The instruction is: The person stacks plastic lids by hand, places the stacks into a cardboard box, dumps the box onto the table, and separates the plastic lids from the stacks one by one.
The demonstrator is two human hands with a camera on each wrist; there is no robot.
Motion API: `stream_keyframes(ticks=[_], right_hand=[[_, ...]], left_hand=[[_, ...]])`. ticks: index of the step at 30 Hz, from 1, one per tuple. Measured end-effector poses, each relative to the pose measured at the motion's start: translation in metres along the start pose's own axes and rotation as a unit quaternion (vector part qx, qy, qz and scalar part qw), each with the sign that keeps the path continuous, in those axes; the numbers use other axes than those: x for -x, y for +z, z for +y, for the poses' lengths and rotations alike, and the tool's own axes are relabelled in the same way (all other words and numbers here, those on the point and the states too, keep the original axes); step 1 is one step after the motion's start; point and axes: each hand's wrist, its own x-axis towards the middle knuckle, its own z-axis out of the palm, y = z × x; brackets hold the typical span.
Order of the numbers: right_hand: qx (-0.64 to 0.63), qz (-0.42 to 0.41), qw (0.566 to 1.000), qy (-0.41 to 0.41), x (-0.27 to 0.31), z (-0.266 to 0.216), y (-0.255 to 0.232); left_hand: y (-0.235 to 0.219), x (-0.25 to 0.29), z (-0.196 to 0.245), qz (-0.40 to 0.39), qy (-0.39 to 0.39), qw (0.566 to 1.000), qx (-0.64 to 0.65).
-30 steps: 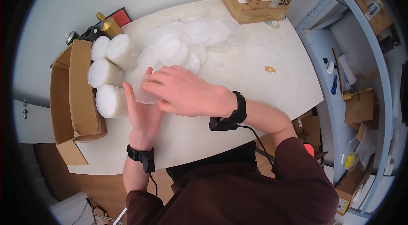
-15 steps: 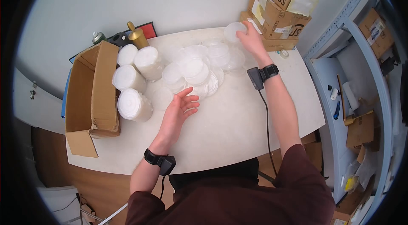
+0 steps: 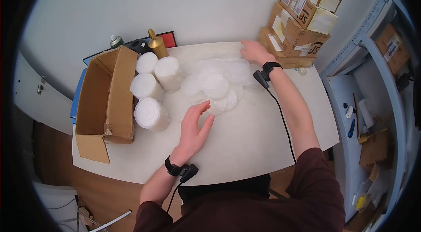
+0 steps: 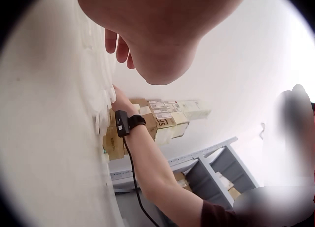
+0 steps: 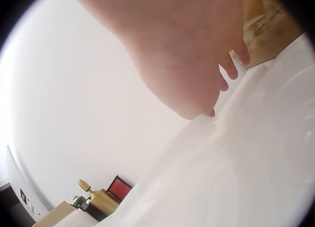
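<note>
A spread of round, translucent plastic lids (image 3: 215,83) covers the middle of the white table. At the far right edge of that spread is my right hand (image 3: 258,52), low over the tabletop beside the cardboard boxes. In the right wrist view its thumb is right at the edge of a translucent lid (image 5: 216,153), the fingers reaching down behind; I cannot tell whether it pinches that lid. My left hand (image 3: 193,127) hovers just in front of the lids, thumb and fingers apart, holding nothing. Several white round stacks of lids (image 3: 151,114) stand to its left.
An open cardboard box (image 3: 120,105) sits at the table's left side. Behind the stacks are a gold-coloured container (image 3: 158,46) and a spray can (image 3: 116,41). Stacked shipping boxes (image 3: 302,39) fill the back right corner, a tape roll (image 3: 302,71) near them. Metal shelving (image 3: 372,52) borders the right.
My right hand left my left hand beside the stacks and carried a lid to the far right of the spread, then lowered there. My left hand moved right and no longer holds a lid.
</note>
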Motion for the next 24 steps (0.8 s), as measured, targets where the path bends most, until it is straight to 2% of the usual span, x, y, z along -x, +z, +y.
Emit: stream_keyframes(ticks=[1, 3, 4, 6, 7, 9, 14, 16, 19, 24], right_hand=[[-0.001, -0.005, 1.0, 0.005, 0.004, -0.002, 0.001], [-0.004, -0.011, 1.0, 0.009, 0.01, -0.003, 0.0], [-0.004, -0.013, 1.0, 0.012, 0.016, -0.005, -0.005], [-0.048, -0.027, 0.999, 0.001, 0.028, -0.006, -0.012], [-0.089, -0.033, 0.995, -0.01, 0.034, -0.006, -0.017], [-0.079, -0.035, 0.996, -0.025, 0.054, -0.012, -0.023], [-0.06, -0.03, 0.997, -0.033, 0.086, -0.006, -0.006], [-0.085, -0.05, 0.995, -0.029, 0.084, -0.002, -0.004], [-0.081, -0.015, 0.996, -0.016, 0.075, 0.003, 0.004], [-0.093, -0.018, 0.995, -0.019, 0.064, 0.008, 0.0]], left_hand=[[-0.001, -0.004, 0.001, -0.003, -0.001, 1.0, -0.002], [-0.001, -0.014, 0.004, 0.0, 0.067, 0.989, -0.136], [0.001, -0.02, 0.008, -0.003, 0.061, 0.989, -0.133], [0.003, -0.037, 0.014, -0.052, 0.104, 0.956, -0.27], [0.007, -0.044, 0.01, -0.052, 0.102, 0.956, -0.269], [0.026, -0.058, -0.008, -0.057, 0.096, 0.937, -0.33], [0.04, -0.076, -0.03, -0.043, 0.089, 0.931, -0.35], [0.041, -0.081, -0.031, -0.037, 0.082, 0.933, -0.347], [0.042, -0.092, -0.034, -0.026, 0.085, 0.934, -0.345], [0.05, -0.104, -0.038, -0.024, 0.064, 0.936, -0.346]])
